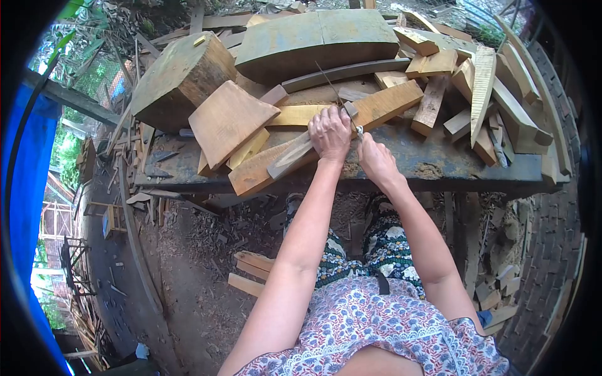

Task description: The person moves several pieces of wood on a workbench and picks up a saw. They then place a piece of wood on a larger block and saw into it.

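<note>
My left hand (330, 133) presses down on a narrow greyish wood strip (290, 158), fingers wrapped over it. The strip lies on top of a longer orange-brown plank (387, 106), slanting up to the right across the workbench. Closed round the handle of a handsaw, my right hand (376, 158) is just right of the left one, near the bench's front edge. The handsaw (328, 81) is seen nearly edge-on as a thin dark blade pointing away from me. Its blade crosses the strip's far end, close beside my left fingers. My right fingers hide most of the handle.
Behind my hands sits a large wood block (316, 44), with another block (179, 78) to its left. A flared wood piece (231, 122) leans nearby. Offcuts (433, 100) crowd the right of the workbench (433, 164). A blue tarp (28, 188) hangs far left.
</note>
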Demonstrator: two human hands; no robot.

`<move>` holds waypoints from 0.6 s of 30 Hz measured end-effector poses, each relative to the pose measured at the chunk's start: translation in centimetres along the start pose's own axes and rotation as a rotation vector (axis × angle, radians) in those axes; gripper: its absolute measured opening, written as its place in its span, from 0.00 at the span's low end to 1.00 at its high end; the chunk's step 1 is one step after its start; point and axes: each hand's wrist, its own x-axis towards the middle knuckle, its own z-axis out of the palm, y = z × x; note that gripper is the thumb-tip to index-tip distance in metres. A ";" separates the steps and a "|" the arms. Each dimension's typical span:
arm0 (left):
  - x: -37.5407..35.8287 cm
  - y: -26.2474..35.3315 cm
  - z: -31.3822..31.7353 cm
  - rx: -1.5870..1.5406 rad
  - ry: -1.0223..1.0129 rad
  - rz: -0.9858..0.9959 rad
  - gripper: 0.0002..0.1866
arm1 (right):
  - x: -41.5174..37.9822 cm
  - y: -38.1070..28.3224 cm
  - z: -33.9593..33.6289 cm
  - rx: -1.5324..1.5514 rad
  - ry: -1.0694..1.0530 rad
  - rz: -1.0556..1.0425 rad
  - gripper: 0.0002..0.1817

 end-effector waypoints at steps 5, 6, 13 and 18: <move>-0.1 0.1 0.4 -0.017 0.007 -0.010 0.12 | -5.2 0.8 -0.3 0.011 -0.074 0.090 0.13; 0.0 0.1 0.5 -0.013 0.009 -0.012 0.12 | -5.5 0.7 -0.2 -0.001 -0.089 0.112 0.13; 0.0 0.0 0.2 -0.013 0.003 -0.001 0.11 | 0.7 -0.6 -0.5 0.016 -0.015 0.006 0.13; -0.1 0.1 0.4 0.005 0.024 0.004 0.11 | -2.0 -0.1 -0.7 0.008 -0.041 0.061 0.13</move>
